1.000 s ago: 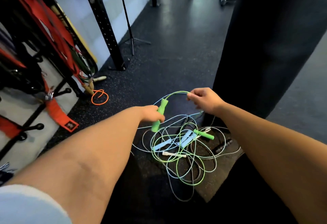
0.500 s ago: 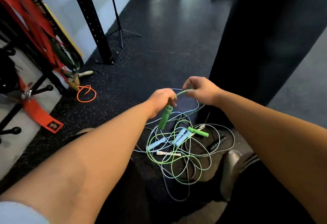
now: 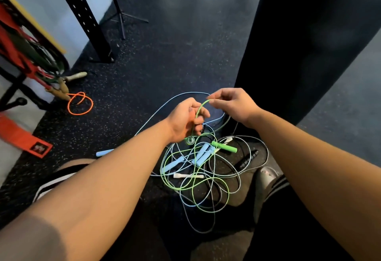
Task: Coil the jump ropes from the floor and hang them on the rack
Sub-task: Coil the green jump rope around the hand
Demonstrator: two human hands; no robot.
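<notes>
Well, with the left grip clamped on the green handle and the right grip pinching its cord above the tangle on the floor, hauling hard could cinch the blue ropes into knots.

We have brought our left hand close beside our right hand, tipping the green handle end-on under the fist, so the green cord now arches shortly between them.
</notes>
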